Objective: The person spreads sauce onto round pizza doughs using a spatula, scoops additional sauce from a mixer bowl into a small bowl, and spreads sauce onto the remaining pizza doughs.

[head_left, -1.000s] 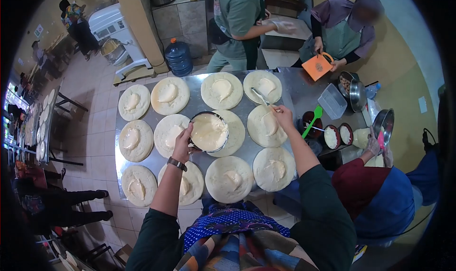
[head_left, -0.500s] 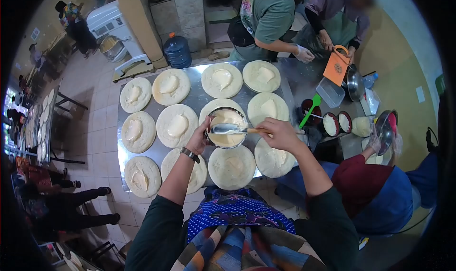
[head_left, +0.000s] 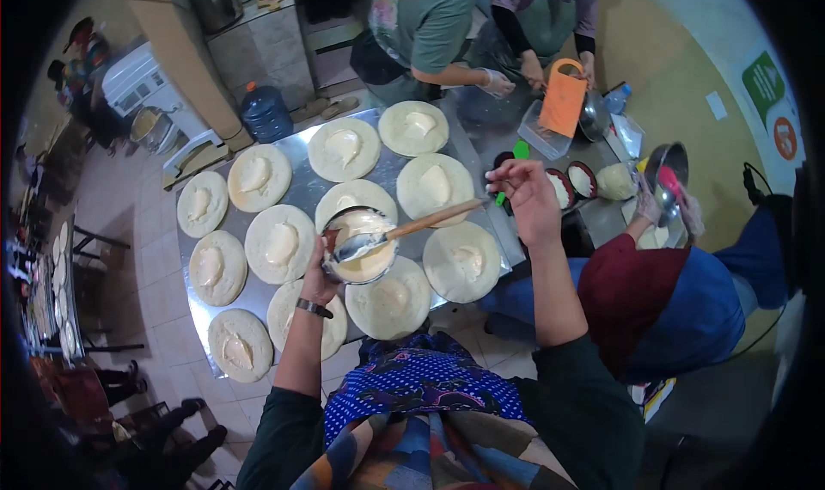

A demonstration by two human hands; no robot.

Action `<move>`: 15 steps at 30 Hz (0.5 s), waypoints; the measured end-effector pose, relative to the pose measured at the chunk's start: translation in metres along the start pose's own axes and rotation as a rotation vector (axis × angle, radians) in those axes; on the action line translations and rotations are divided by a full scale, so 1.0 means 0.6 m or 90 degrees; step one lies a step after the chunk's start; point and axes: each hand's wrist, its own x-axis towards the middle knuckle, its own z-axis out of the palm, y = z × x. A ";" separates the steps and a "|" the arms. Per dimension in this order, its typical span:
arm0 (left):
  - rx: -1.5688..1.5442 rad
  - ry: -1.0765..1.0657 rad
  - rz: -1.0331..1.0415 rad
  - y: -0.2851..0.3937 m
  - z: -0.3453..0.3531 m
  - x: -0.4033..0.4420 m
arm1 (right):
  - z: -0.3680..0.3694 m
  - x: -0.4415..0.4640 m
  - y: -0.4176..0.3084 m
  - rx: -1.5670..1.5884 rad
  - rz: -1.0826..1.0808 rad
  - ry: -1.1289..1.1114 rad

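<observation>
Nearest the body, the left hand (head_left: 320,275) gripped the bowl (head_left: 384,269) by its side, fingers wrapped at the rim. It held the bowl level above the rounds, probably so the cream (head_left: 368,264) stayed within easy reach and any drip fell on dough.

A spatula (head_left: 436,218) lay across the bowl, blade in the cream and handle slanting out over the right side — the rim seemed to carry its weight. That angle probably kept the grip clean and turned toward the right hand (head_left: 531,199). This hand was raised just beyond the handle's end, fingers parted and loosely bent, apparently holding nothing; a pale smear showed at a fingertip.

Below and around the bowl, 12 rounds (head_left: 461,279) lay in rough rows on the bench (head_left: 301,180), mostly side by side, perhaps so that every top could be reached. At least 11 bore a cream dab; the bowl partly hid 1.

To the right, a co-worker's gloved hands (head_left: 690,217) held a metal bowl (head_left: 660,156). Farther off, another person held an orange grater (head_left: 563,101) tilted over a tub (head_left: 534,133).
</observation>
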 end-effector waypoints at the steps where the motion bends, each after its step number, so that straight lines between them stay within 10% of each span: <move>1: 0.010 0.016 0.015 -0.003 -0.014 -0.001 | -0.023 -0.005 -0.007 -0.006 -0.006 0.013; 15: -0.048 0.092 0.124 0.013 -0.057 -0.089 | -0.481 -0.148 0.222 0.285 0.063 0.684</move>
